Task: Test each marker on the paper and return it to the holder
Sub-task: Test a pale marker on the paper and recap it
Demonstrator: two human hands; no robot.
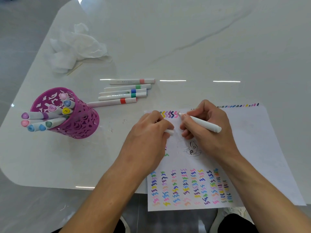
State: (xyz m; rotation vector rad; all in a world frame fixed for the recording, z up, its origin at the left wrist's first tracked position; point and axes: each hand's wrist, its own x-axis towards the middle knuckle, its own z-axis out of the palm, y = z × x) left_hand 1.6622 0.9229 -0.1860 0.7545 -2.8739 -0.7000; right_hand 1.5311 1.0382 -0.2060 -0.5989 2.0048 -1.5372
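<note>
A white sheet of paper lies at the table's front right, covered with rows of coloured squiggles. My right hand grips a white marker, its pale tip touching the paper at the end of the top row of squiggles. My left hand rests on the paper's left part and holds a white cap in its curled fingers. A purple perforated holder stands at the left with several capped markers leaning out of it.
Several capped white markers with coloured bands lie side by side on the table behind the paper. Crumpled white tissue sits at the back left. The table's front edge runs close below the holder.
</note>
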